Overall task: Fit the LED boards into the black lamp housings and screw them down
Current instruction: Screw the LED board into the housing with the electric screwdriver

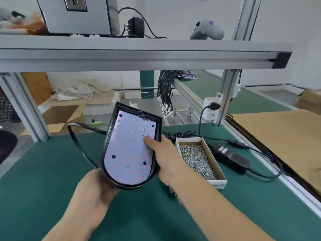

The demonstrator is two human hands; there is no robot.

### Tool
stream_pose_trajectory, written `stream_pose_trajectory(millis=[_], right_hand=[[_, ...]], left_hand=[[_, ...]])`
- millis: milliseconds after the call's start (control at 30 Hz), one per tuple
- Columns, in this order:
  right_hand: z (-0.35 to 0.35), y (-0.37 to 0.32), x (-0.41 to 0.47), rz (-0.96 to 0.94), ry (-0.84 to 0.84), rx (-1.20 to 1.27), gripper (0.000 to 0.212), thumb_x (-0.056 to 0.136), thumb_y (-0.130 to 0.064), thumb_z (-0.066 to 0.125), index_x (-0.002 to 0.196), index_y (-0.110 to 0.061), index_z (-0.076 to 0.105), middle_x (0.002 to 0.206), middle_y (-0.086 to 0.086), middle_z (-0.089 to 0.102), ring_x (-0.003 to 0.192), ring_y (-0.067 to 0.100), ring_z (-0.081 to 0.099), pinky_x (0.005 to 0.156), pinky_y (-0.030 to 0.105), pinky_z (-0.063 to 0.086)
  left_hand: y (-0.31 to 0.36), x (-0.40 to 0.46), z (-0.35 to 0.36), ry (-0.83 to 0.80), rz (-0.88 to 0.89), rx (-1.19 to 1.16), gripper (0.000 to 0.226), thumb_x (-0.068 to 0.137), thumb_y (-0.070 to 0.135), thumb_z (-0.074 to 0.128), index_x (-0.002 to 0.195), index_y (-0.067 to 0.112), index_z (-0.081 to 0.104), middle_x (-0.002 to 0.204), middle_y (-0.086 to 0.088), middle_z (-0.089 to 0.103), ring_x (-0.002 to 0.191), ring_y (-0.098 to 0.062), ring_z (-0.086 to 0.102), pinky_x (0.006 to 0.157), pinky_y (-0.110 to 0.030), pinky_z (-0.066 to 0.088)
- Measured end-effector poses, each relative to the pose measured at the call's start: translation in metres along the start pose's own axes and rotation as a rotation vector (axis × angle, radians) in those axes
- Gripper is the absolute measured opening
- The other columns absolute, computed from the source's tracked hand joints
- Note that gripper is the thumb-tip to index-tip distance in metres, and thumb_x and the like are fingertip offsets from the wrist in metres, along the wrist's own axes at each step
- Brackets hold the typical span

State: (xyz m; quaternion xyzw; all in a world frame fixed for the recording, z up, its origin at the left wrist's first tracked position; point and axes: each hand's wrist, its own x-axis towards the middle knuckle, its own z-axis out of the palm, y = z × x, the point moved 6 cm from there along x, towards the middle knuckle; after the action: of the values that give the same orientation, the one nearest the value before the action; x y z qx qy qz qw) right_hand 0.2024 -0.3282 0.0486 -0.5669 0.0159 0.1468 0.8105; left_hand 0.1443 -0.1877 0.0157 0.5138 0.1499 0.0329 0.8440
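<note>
Black lamp housing [157, 129] tilted, long axis running away, rounded end nearest, left hand [94, 192] cupping it, right hand [165, 153] thumb pressing LED board [128, 146]

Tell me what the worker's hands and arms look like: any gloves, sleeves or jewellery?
Both are bare. The left hand and right hand wear no gloves, and no ring, watch or wristband shows on them. Both forearms are uncovered as far as the bottom edge of the picture, so no sleeve is in view. The nail that shows on the right hand looks short and unpainted.
</note>
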Motion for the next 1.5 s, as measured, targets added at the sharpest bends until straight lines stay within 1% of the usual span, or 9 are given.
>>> stream_pose_trajectory(millis=[200,333,467,733,900,1000,1200,1300,1500], right_hand=[[-0.042,-0.048,-0.01,-0.162,0.134,-0.235,0.011,0.097,-0.013,0.055,0.106,-0.01,0.061,0.101,0.005,0.072,0.082,0.019,0.068,0.079,0.035,0.055],[-0.086,-0.077,-0.026,-0.278,0.265,-0.342,0.014,0.097,-0.012,0.055,0.107,-0.012,0.065,0.103,0.005,0.073,0.094,0.025,0.07,0.085,0.042,0.056],[-0.152,-0.1,-0.05,-0.312,0.457,-0.326,0.012,0.096,-0.011,0.054,0.101,-0.017,0.064,0.107,0.007,0.071,0.098,0.03,0.067,0.09,0.046,0.053],[-0.282,-0.142,-0.117,-0.323,0.836,-0.414,0.009,0.098,-0.01,0.052,0.104,-0.009,0.059,0.098,0.007,0.064,0.079,0.023,0.063,0.07,0.034,0.053],[-0.357,-0.16,-0.16,-0.254,1.087,-0.397,0.016,0.097,-0.012,0.054,0.108,-0.001,0.059,0.096,0.017,0.058,0.068,0.027,0.056,0.059,0.034,0.048],[-0.393,-0.163,-0.183,-0.268,1.238,-0.333,0.024,0.098,-0.01,0.051,0.117,0.003,0.058,0.102,0.022,0.062,0.092,0.041,0.06,0.087,0.048,0.052],[-0.447,-0.133,-0.203,-0.148,1.391,-0.38,0.02,0.096,-0.008,0.048,0.09,0.01,0.056,0.078,0.034,0.049,0.064,0.022,0.03,0.057,0.025,0.031],[-0.459,-0.124,-0.203,-0.099,1.449,-0.404,0.019,0.096,-0.014,0.049,0.079,-0.007,0.047,0.06,0.006,0.029,0.052,0.018,0.021,0.046,0.025,0.02],[-0.475,-0.13,-0.199,-0.012,1.485,-0.686,0.02,0.091,0.004,0.047,0.109,0.0,0.052,0.091,0.011,0.048,0.086,0.028,0.043,0.057,0.017,0.039]], left_hand=[[0.005,-0.004,0.03,-0.195,-0.076,-0.12,0.065,0.083,0.057,0.051,0.12,0.003,0.056,0.117,-0.021,0.056,0.104,-0.034,0.052,0.102,-0.053,0.04],[0.001,-0.011,0.085,-0.297,0.074,0.139,0.052,0.069,0.023,0.077,0.111,0.008,0.05,0.101,-0.013,0.07,0.087,-0.026,0.065,0.077,-0.04,0.053],[-0.016,-0.006,0.157,-0.391,0.119,0.298,0.018,0.089,0.002,0.061,0.104,0.011,0.058,0.09,0.001,0.076,0.076,-0.012,0.07,0.063,-0.028,0.057],[-0.099,-0.002,0.298,-0.553,-0.13,0.442,0.042,0.09,0.009,0.066,0.122,-0.012,0.049,0.116,-0.022,0.066,0.09,-0.032,0.068,0.087,-0.042,0.056],[-0.152,-0.026,0.354,-0.765,-0.249,0.548,0.025,0.092,0.015,0.063,0.114,0.008,0.053,0.12,-0.01,0.059,0.098,-0.021,0.054,0.084,-0.032,0.046],[-0.173,-0.045,0.374,-0.936,-0.078,0.67,0.035,0.093,0.005,0.056,0.124,0.019,0.05,0.12,0.001,0.055,0.113,-0.017,0.048,0.084,-0.02,0.042],[-0.207,-0.075,0.401,-1.044,0.79,1.397,0.078,0.094,0.004,0.042,0.154,0.03,-0.001,0.162,0.003,-0.012,0.148,-0.02,0.001,0.119,-0.047,0.008],[-0.225,-0.088,0.41,-1.068,1.008,1.518,0.078,0.093,0.004,0.043,0.154,0.029,0.0,0.162,0.001,-0.013,0.148,-0.024,-0.007,0.118,-0.05,0.0],[-0.246,-0.09,0.422,-1.108,1.123,1.699,0.06,0.1,0.015,0.036,0.153,0.021,0.009,0.162,0.001,0.002,0.148,-0.027,-0.01,0.117,-0.052,-0.004]])
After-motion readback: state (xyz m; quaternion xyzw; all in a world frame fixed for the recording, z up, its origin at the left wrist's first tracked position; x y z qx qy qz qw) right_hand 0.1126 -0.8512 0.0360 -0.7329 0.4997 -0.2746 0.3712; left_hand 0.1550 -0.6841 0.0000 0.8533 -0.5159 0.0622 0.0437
